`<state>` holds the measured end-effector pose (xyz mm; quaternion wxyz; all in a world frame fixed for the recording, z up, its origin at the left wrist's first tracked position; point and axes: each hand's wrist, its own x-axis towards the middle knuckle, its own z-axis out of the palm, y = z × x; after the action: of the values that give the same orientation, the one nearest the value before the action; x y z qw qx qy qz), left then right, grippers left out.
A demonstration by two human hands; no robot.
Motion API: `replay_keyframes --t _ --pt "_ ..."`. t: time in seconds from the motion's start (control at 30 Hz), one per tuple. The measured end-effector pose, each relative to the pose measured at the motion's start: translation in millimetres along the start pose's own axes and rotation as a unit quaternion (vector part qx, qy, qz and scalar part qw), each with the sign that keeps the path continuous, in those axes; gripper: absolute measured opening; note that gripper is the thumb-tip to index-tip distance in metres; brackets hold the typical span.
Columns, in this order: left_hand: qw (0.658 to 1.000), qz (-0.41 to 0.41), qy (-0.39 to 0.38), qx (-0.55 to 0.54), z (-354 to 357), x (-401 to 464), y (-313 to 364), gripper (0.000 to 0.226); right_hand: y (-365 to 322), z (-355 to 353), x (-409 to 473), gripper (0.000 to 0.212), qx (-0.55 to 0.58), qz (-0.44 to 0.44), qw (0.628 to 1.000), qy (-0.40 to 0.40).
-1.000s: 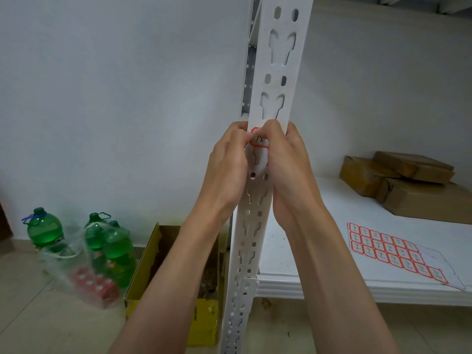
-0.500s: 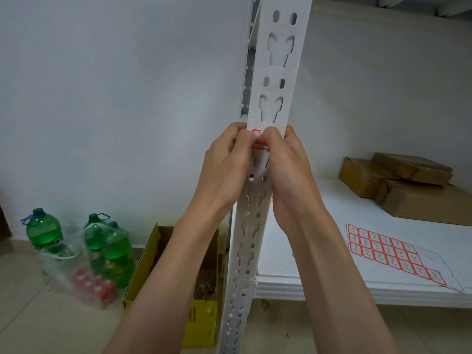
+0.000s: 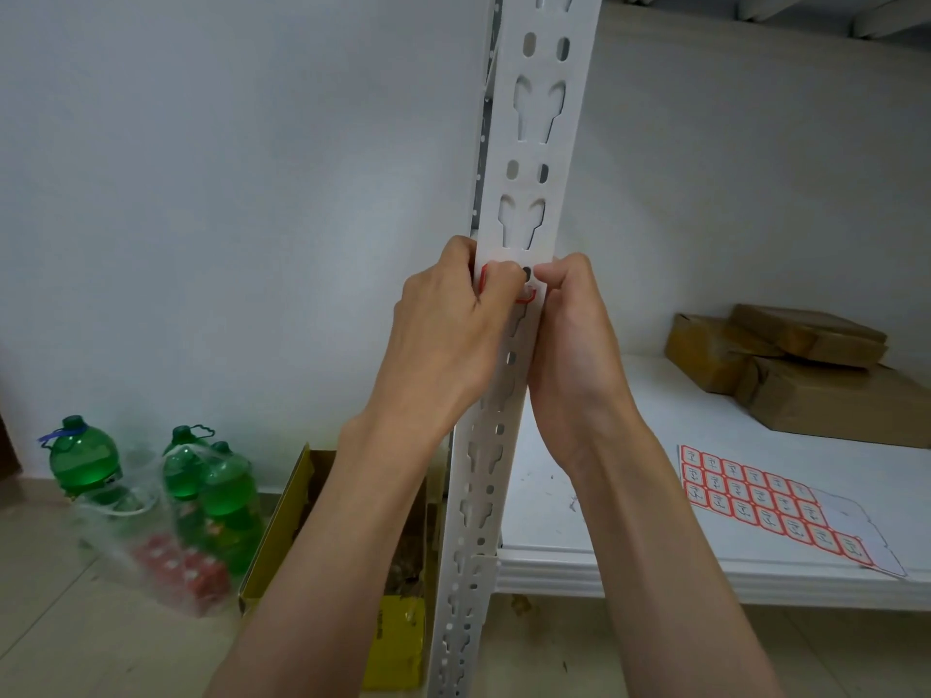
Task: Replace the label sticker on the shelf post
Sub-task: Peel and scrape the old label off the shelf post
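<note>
Far to your left, on the floor by the wall, stand green bottles [image 3: 83, 458], some of them inside a clear plastic bag [image 3: 151, 541] with a red pack at its bottom. Just right of them sits an open yellow cardboard box [image 3: 302, 526], close against the foot of the shelf post [image 3: 541, 143].

The post rises white and slotted through the middle of your view. Your left hand [image 3: 443, 340] comes up on its left side with fingers curled around the post's left edge and the thumb bent onto the front face. The label sticker [image 3: 526, 294], white with a red border, lies on that front face right under this thumb, so only its red left edge and lower right corner show. It sits just below a keyhole slot and beside a small oval hole. You are pressing or pinching the sticker there; which of the two I cannot tell.

Your right hand [image 3: 574, 345] mirrors the left on the post's right side, fingers curled and gripping the right edge, its fingertips level with the sticker and just beside it.

Further right, on the white shelf [image 3: 629, 556], a sheet of red-bordered stickers [image 3: 766, 501] lies flat, partly used at its far end. Behind it rest brown paper-wrapped parcels [image 3: 796, 365], stacked against the wall.
</note>
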<state>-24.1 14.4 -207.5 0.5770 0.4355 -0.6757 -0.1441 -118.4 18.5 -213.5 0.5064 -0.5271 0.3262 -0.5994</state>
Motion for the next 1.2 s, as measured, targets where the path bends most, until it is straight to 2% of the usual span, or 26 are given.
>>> replay_keyframes --t 0.3,0.4,0.5,0.57,0.7,0.87,1.2 --pt "0.999 0.011 -0.026 -0.042 -4 1 -9 0.029 -2 0 -1 0.033 0.027 0.002 1.000 0.012" --pt "0.994 0.002 -0.066 -0.084 -9 4 -20 0.016 -6 -2 -3 0.033 0.063 -0.016 0.998 -0.004" --pt "0.990 -0.023 -0.084 -0.110 -13 3 -24 0.033 -9 -5 -4 0.033 0.056 -0.042 0.998 -0.003" --pt "0.990 -0.019 -0.077 -0.121 -14 2 -24 0.031 -10 -6 -4 0.028 0.053 -0.045 0.998 -0.008" --pt "0.995 0.008 -0.027 -0.097 -19 0 -23 0.041 -10 -10 1 0.028 0.028 -0.062 0.998 -0.002" --pt "0.995 0.047 0.015 -0.086 -24 0 -22 0.042 -9 -12 7 0.024 0.057 -0.056 0.996 -0.035" --pt "0.996 0.059 0.013 -0.064 -22 2 -22 0.044 -8 -15 10 0.027 0.055 -0.063 0.995 -0.049"
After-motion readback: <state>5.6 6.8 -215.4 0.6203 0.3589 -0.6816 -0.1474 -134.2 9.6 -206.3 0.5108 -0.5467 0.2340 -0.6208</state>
